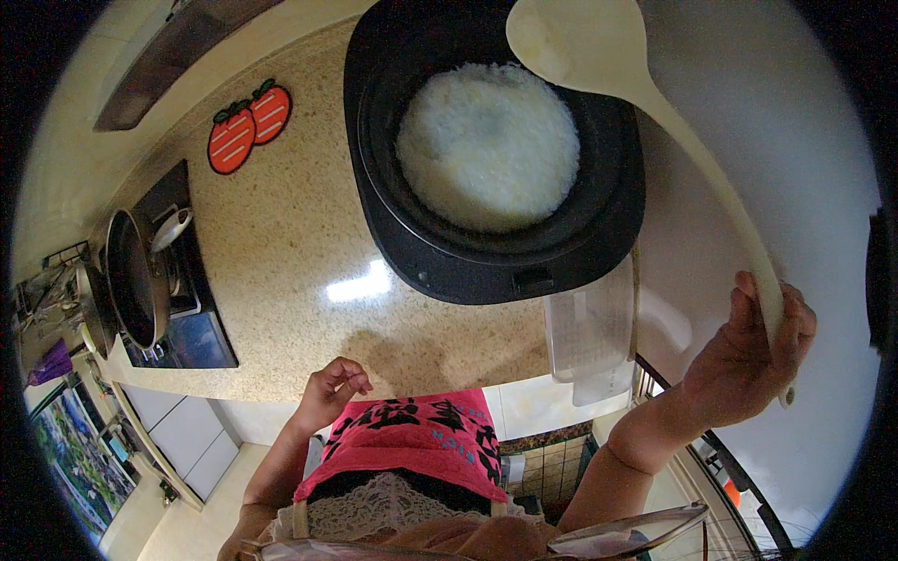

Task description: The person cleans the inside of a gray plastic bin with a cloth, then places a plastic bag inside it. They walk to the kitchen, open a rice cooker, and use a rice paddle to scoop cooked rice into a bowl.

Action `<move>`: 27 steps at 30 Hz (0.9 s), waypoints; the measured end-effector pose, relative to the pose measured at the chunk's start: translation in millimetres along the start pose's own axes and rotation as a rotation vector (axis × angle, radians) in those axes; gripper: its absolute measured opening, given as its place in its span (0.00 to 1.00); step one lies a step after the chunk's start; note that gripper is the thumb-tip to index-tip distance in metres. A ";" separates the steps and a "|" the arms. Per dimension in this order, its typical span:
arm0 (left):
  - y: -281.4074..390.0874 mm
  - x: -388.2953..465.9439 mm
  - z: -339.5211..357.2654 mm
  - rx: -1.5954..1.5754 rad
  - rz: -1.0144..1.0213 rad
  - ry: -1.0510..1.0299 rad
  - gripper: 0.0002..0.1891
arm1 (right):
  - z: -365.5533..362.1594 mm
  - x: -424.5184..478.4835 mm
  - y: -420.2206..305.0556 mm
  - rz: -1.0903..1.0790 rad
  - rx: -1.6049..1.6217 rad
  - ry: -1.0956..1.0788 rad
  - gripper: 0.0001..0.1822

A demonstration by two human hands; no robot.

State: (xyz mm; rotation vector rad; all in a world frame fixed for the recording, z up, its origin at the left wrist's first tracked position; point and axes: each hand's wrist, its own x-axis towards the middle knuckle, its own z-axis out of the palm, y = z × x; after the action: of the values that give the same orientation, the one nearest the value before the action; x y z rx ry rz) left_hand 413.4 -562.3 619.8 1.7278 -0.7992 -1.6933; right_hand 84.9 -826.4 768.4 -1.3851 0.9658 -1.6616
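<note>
My right hand (751,357) grips the handle of a cream-coloured rice paddle (586,45). The paddle's broad head is raised over the upper right rim of a black rice cooker (449,277). Inside the cooker's dark inner pot (382,175) lies a round mass of white cooked rice (491,154); the paddle head overlaps its upper right edge in the view. My left hand (337,389), fingers curled and holding nothing visible, hovers by the front edge of the speckled countertop (280,280), below and left of the cooker.
A cooktop (200,329) with a dark frying pan (137,280) stands at the left. Two red fruit-shaped mats (249,126) lie on the counter behind. A clear plastic container (589,329) is at the cooker's front right. A pale upright surface (772,140) borders the right side.
</note>
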 end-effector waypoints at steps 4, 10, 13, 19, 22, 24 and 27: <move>6.7 2.2 0.8 0.044 0.024 -0.011 0.03 | -8.0 -0.1 10.1 -0.001 0.035 -0.126 0.15; 3.7 1.9 -0.1 0.026 0.012 0.004 0.02 | -7.7 -3.6 17.1 0.046 0.001 -0.029 0.14; 3.0 1.9 -1.3 0.040 0.036 -0.005 0.02 | -7.2 -3.8 15.9 0.041 0.048 -0.089 0.14; -0.3 -4.6 2.6 0.058 0.040 -0.011 0.04 | 1.8 -18.2 19.0 -0.079 -0.290 0.194 0.09; -5.0 -11.5 5.7 0.076 0.064 -0.009 0.04 | 5.4 -21.0 17.6 0.192 -0.107 0.197 0.09; -5.5 -20.0 9.7 0.052 0.074 0.004 0.04 | 5.8 -24.8 15.4 0.237 -0.061 0.119 0.09; -7.3 -37.6 16.0 0.022 0.092 0.057 0.05 | -1.7 -29.9 14.6 0.259 0.013 0.044 0.12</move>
State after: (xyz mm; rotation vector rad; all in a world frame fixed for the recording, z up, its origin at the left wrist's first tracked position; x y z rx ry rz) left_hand 397.0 -528.9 638.3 1.7195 -0.8606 -1.5737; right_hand 88.3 -805.7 742.6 -1.1646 1.1071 -1.5057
